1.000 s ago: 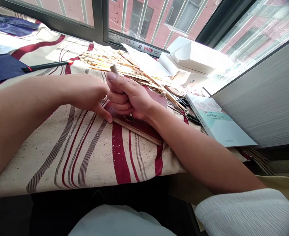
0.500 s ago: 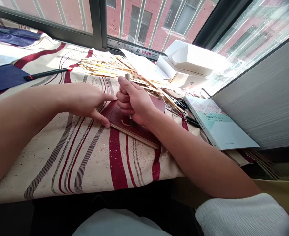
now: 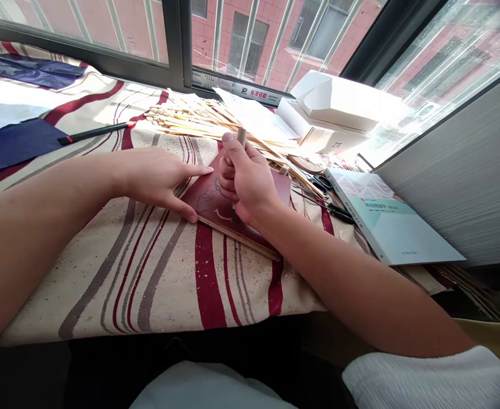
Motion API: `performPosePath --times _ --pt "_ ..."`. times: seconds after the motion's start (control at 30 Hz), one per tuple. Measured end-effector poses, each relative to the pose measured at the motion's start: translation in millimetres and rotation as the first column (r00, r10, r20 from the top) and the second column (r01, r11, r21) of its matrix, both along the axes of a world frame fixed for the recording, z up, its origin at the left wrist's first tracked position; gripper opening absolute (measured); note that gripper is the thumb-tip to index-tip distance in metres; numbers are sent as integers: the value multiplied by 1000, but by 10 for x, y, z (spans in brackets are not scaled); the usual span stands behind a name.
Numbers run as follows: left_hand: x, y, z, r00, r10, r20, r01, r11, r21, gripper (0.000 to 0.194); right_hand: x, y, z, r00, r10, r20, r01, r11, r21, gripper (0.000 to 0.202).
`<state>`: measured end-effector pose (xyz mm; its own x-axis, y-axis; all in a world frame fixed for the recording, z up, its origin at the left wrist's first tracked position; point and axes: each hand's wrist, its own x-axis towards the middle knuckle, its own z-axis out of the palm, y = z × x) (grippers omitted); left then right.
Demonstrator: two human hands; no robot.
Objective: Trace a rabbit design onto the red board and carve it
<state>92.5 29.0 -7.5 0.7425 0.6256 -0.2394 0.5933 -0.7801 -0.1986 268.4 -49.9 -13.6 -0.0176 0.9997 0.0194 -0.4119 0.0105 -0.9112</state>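
Note:
A dark red board (image 3: 250, 224) with a pale edge lies on the striped cloth, with thin drawn lines and a light carved curve on its face. My right hand (image 3: 246, 180) is wrapped round a carving tool (image 3: 242, 137), whose wooden handle sticks up above the thumb; its lower end meets the board near the light curve. My left hand (image 3: 160, 179) presses on the board's left corner, thumb and forefinger spread apart along it. Small pale shavings are scattered on the cloth.
Behind the board lie thin wooden strips (image 3: 190, 117) and a white box (image 3: 335, 102) by the window. To the right are black-handled scissors (image 3: 321, 182) and a book (image 3: 396, 218). A black pencil (image 3: 99, 133) and dark blue sheets (image 3: 17, 142) are at the left.
The view has shifted slightly, so most things appear further right. My right hand and the tool have tilted a little, uncovering more of the drawn lines. My left hand keeps its place on the board.

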Motion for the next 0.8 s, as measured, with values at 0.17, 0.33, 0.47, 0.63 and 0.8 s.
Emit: performPosePath --times 0.17,0.33,0.47,0.63,0.8 --pt "-8 14 0 1000 -20 9 20 999 -36 93 122 35 19 897 440 30 -441 896 44 56" --pt "12 3 17 999 -20 29 22 997 -68 91 107 12 49 936 353 19 -353 934 63 55" --pt "9 -2 17 999 -21 51 24 998 -58 95 -13 -36 32 990 140 -34 -141 990 -21 51" --pt "-20 41 -1 995 -27 98 36 995 -92 82 -150 -161 63 981 174 -89 -176 984 -21 49" --pt "-38 54 -8 997 0 82 11 991 -136 92 37 -158 200 979 205 -21 -194 953 232 62"
